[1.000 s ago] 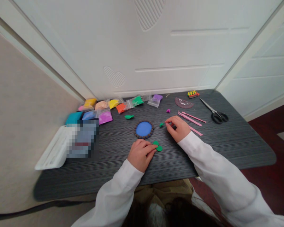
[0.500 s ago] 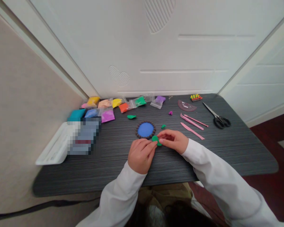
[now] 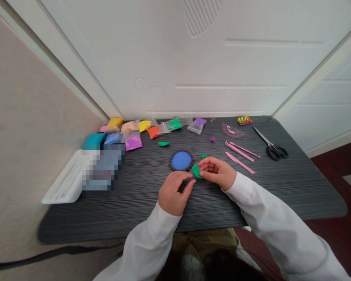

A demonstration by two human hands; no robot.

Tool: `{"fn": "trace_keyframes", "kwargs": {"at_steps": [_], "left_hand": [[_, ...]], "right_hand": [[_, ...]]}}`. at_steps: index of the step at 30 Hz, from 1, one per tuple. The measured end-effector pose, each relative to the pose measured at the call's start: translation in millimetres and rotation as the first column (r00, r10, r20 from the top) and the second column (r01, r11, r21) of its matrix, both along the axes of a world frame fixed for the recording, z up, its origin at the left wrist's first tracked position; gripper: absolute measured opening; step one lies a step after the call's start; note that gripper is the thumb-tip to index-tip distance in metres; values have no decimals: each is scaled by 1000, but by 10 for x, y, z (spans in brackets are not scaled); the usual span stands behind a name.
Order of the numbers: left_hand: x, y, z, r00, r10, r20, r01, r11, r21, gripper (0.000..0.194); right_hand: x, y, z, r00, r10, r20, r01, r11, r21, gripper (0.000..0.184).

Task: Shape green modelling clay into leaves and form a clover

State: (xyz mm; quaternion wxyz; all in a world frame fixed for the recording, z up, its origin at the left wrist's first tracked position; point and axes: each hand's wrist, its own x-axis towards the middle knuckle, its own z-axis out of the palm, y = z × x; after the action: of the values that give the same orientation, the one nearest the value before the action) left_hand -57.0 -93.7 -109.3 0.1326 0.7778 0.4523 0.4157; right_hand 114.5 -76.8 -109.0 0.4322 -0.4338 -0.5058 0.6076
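A flattened piece of green modelling clay [image 3: 196, 171] is pinched between the thumb and fingers of my right hand [image 3: 219, 172]. Just left of it, my left hand [image 3: 174, 192] has its thumb and fingers apart with nothing between them. Beyond my hands lies a blue clay disc [image 3: 181, 160] ringed by dark brown clay balls [image 3: 171, 166]. A small green clay lump [image 3: 204, 156] rests behind my right fingers, partly hidden. Farther back is a green leaf-shaped clay piece [image 3: 163, 144], and to its right a small purple clay piece [image 3: 212, 139].
Bagged clay, such as a magenta pack [image 3: 133, 142], lines the back left. A white tray [image 3: 57, 191] stands at the left edge. Pink modelling tools [image 3: 240, 162], a protractor [image 3: 233, 131], scissors [image 3: 270, 146] and a small yellow-and-orange piece [image 3: 244, 120] lie on the right.
My left thumb and fingers have come apart and let go of the green clay. It stays in my right hand, now tilted and showing a single rounded face.
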Motion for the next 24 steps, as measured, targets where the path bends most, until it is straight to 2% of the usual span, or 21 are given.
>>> {"fn": "trace_keyframes", "kwargs": {"at_steps": [7,24], "left_hand": [[24,7,-42,1000,-14,16,12,994,111,15],[50,-16,-5,999,13,48,-20,991,135,16]], "right_hand": [[-36,5,16,998,-30,-62,27,998,-55,28],[-61,-13,46,992,-23,-122,13,997,-79,30]]}}
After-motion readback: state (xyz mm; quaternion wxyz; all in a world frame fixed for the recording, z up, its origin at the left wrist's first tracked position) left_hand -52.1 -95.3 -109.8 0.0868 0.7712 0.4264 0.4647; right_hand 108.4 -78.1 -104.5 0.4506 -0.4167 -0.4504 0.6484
